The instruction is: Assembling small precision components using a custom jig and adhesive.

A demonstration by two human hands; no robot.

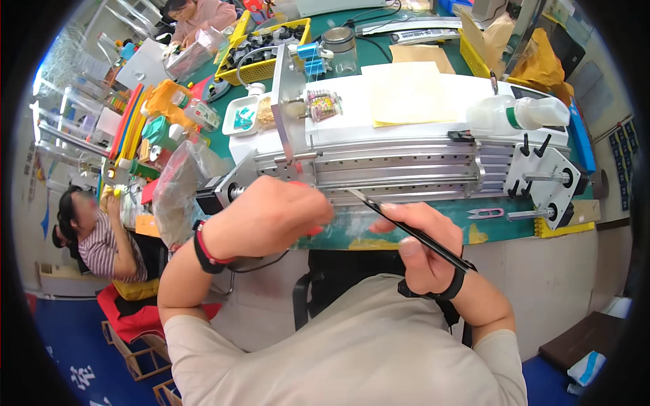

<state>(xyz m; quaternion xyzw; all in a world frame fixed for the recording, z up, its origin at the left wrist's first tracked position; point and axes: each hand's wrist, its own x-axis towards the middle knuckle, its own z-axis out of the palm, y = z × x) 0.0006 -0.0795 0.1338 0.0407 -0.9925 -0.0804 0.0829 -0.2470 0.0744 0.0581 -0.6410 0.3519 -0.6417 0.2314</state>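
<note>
My right hand is closed around a slim black tool with a pointed silver tip, tilted so that the tip is up and to the left. Whether it is a knife or tweezers I cannot tell. My left hand is closed in front of the metal rail machine, its back toward me. Bits of red show at the edges of its fingers, but most of what it holds is hidden. The tool's tip is apart from my left hand, just right of it.
Small pink-handled snips lie on the green mat, right of my hands. A motor and a plastic bag are at the left. Behind the machine stand a white tray, a clear bottle and a yellow basket. Two people sit nearby.
</note>
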